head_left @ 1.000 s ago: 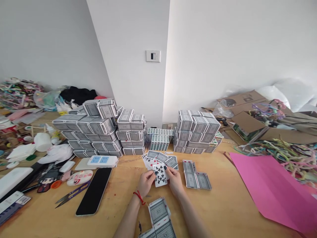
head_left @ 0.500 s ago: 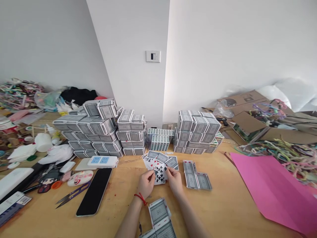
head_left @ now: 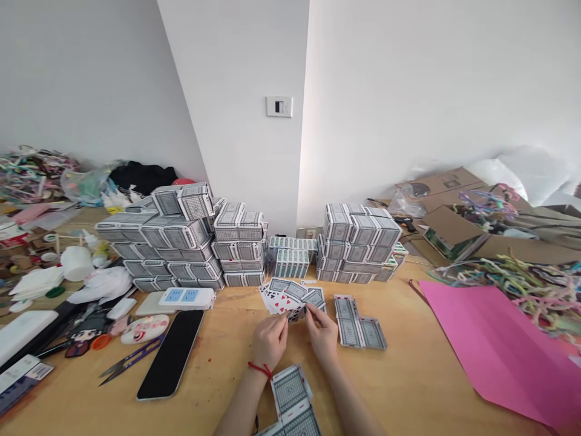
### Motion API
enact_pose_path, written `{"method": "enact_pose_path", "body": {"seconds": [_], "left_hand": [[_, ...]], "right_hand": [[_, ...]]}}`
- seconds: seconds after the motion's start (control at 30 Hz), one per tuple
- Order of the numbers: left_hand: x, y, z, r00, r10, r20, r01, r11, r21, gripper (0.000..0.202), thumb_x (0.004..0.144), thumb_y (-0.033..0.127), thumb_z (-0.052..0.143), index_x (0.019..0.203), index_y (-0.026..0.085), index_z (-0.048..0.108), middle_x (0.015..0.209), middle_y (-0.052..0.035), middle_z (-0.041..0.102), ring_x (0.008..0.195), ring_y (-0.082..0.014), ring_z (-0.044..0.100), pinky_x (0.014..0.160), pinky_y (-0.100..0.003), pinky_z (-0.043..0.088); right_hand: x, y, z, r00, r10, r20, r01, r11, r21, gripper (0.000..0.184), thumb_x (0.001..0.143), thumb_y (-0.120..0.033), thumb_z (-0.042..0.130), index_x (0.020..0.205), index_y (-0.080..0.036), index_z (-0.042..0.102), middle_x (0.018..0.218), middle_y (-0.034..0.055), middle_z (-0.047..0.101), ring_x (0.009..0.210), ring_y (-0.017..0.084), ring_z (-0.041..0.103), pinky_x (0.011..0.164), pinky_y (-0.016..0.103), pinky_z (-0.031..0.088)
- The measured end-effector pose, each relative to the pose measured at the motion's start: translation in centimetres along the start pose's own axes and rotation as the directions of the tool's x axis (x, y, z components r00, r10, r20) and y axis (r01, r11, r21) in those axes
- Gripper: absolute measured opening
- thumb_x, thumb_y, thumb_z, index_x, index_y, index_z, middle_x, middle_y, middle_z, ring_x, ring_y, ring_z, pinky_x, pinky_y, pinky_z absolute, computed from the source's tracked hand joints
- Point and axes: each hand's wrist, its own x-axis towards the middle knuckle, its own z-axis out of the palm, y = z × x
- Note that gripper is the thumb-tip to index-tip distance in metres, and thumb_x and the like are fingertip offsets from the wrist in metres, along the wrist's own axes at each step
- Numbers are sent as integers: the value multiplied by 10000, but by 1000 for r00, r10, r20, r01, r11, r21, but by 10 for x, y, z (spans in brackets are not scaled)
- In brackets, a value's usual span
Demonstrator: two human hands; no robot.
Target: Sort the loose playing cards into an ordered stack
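My left hand (head_left: 269, 340) and my right hand (head_left: 323, 332) meet over the wooden table (head_left: 218, 387), both pinching one playing card (head_left: 296, 313) that is tilted away so only its top edge and some black pips show. Just beyond lies a fan of loose cards (head_left: 290, 293), some face up, some face down. A flattened card box (head_left: 358, 324) lies right of my right hand. Another opened card box (head_left: 293, 396) sits between my forearms near the front edge. A red string circles my left wrist.
Stacks of boxed card decks (head_left: 181, 242) and more boxed decks (head_left: 361, 242) line the wall. A black phone (head_left: 172, 354), snips (head_left: 131, 360), a white power strip (head_left: 186, 297) and clutter lie left. A pink paper sheet (head_left: 499, 351), cardboard boxes (head_left: 454, 224) and coloured strings lie right.
The card held in both hands has tipped from face up toward the fan of loose cards, and both hands moved slightly forward with it.
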Motion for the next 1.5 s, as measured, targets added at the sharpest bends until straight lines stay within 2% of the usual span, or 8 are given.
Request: {"method": "enact_pose_path", "body": {"seconds": [0.23, 0.4, 0.57, 0.67, 0.87, 1.1, 1.3, 1.5], "left_hand": [[3, 5, 0, 995, 101, 0, -101, 994, 34, 274, 797, 131, 394, 1020, 180, 544, 843, -64, 660, 756, -154, 607, 698, -282, 470], [3, 13, 4, 990, 135, 32, -136, 991, 10, 277, 801, 136, 383, 1020, 179, 548, 833, -71, 659, 724, -149, 612, 665, -279, 474], [1, 14, 7, 995, 94, 13, -95, 995, 8, 274, 804, 132, 379, 1017, 174, 546, 770, -76, 660, 688, -154, 605, 634, -284, 469], [0, 13, 6, 998, 69, -2, -69, 997, 22, 266, 811, 148, 370, 1008, 176, 547, 726, -74, 656, 654, -150, 599, 611, -278, 464], [0, 10, 8, 999, 54, -3, -54, 998, 40, 247, 812, 154, 373, 984, 174, 549, 696, -61, 648, 628, -146, 594, 584, -267, 450], [-2, 7, 12, 999, 42, 11, -42, 998, 48, 253, 823, 185, 362, 994, 169, 547, 651, -58, 635, 583, -136, 576, 560, -253, 433], [-1, 9, 9, 1000, -4, -9, 5, 1000, 30, 252, 825, 188, 354, 976, 183, 556, 615, -42, 620, 568, -132, 566, 549, -245, 418], [0, 8, 8, 1000, -17, -22, 18, 999, 28, 252, 821, 184, 363, 977, 190, 560, 608, -34, 613, 561, -135, 565, 542, -241, 409]], "right_hand": [[0, -6, -1, 976, -215, -43, 206, 967, -151, 196, 739, -325, 490, 713, -184, 623, 789, 71, 630, 773, 181, 573, 743, 326, 449], [-4, -5, 2, 973, -169, -158, 141, 975, -172, 162, 740, -331, 487, 710, -186, 553, 764, 61, 585, 754, 179, 550, 722, 328, 445], [-4, -5, 3, 998, -44, -54, 45, 999, 11, 259, 742, -329, 484, 934, -164, 543, 901, 83, 603, 805, 179, 562, 729, 311, 458], [-2, -3, 3, 1000, -21, 5, 21, 999, 37, 285, 734, -340, 495, 947, -161, 557, 914, 85, 614, 819, 185, 562, 746, 316, 453], [-2, 5, 5, 1000, -15, 17, 15, 1000, 2, 284, 737, -377, 486, 886, -156, 585, 830, 82, 631, 751, 185, 573, 708, 314, 459], [-6, 3, 6, 994, -66, -89, 55, 991, -124, 271, 729, -390, 491, 840, -171, 604, 803, 79, 634, 743, 193, 570, 713, 321, 441], [2, 0, 3, 997, 59, 39, -62, 996, 65, 341, 694, -417, 526, 884, -144, 603, 795, 83, 646, 706, 192, 577, 639, 287, 461], [2, 0, 2, 994, 45, 97, -48, 999, 21, 325, 707, -438, 503, 783, -140, 608, 672, 53, 631, 595, 167, 547, 574, 263, 436]]}}
